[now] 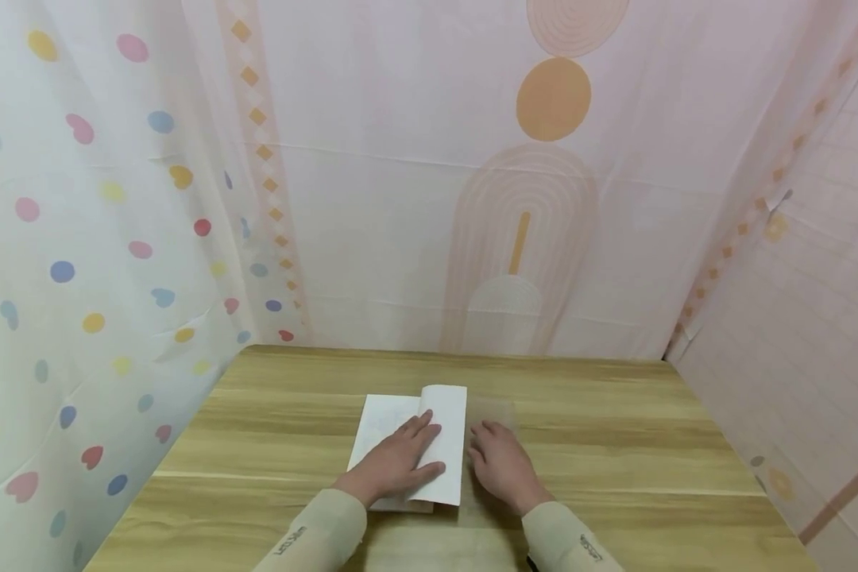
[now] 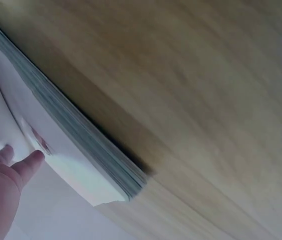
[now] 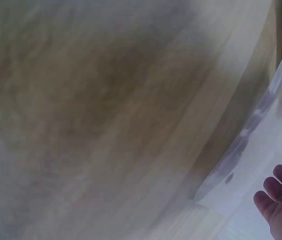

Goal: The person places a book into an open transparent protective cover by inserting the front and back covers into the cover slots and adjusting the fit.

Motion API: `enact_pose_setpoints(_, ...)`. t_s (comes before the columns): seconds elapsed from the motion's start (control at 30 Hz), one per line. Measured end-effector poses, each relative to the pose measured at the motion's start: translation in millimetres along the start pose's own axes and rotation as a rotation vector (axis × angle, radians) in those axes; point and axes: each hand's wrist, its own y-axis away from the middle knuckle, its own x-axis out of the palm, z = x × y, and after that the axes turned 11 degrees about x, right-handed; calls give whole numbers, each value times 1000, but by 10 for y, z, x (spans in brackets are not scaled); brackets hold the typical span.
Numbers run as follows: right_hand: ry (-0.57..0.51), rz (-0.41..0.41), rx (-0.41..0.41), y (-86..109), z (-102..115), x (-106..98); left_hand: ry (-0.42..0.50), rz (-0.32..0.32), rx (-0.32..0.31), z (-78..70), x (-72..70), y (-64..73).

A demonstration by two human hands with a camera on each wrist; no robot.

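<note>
A thick book with white pages lies open on the wooden table, its grey page edges plain in the left wrist view. One white leaf stands partly raised over its right side. My left hand rests across the book and this leaf, fingers extended and thumb apart. Just right of the leaf's edge is my right hand, its fingers loosely bent, with nothing visible between them. In the right wrist view, a curved page with faint purple-grey print rises beside the fingers. Whether they touch it is hard to tell.
The wood-grain table extends on every side of the book. A faint translucent sheet seems to lie under the right hand. Patterned curtains hang behind the table and along both sides.
</note>
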Motion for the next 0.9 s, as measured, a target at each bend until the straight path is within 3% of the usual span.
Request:
enact_pose_setpoints(0.33, 99, 91, -19, 20, -16, 24, -38, 4, -22, 7, 59, -5)
enact_pose_setpoints(0.9, 150, 84, -48, 4, -128, 134, -178, 47, -93, -121, 77, -80)
